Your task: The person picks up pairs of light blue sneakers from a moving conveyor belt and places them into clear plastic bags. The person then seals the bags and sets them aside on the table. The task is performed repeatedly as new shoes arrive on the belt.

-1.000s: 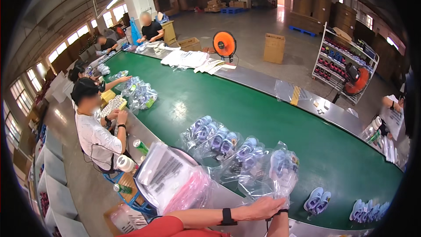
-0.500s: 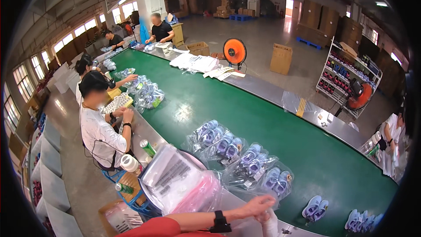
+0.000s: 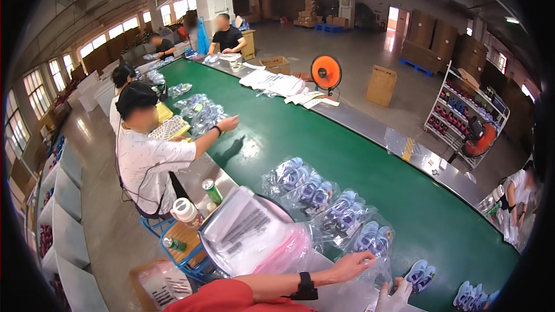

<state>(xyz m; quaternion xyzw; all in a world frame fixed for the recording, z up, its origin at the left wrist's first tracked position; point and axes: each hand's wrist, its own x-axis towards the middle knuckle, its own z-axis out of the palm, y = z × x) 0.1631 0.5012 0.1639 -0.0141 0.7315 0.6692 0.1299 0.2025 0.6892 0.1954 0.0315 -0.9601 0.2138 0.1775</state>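
Beside the green belt (image 3: 300, 133), a stack of plastic bags (image 3: 228, 237) lies left of the row of bagged shoes (image 3: 374, 240); near their closest pair, the left hand (image 3: 354, 266) has bent fingers, their grip unclear. The right hand (image 3: 395, 297), thumb and fingers apart, sits near an unbagged pair (image 3: 421, 275).

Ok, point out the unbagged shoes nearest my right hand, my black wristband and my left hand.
Unbagged shoes (image 3: 416, 273): head view, on the left shoe's upper.
Black wristband (image 3: 305, 287): head view, on its middle.
Left hand (image 3: 349, 267): head view, on the back of the hand.
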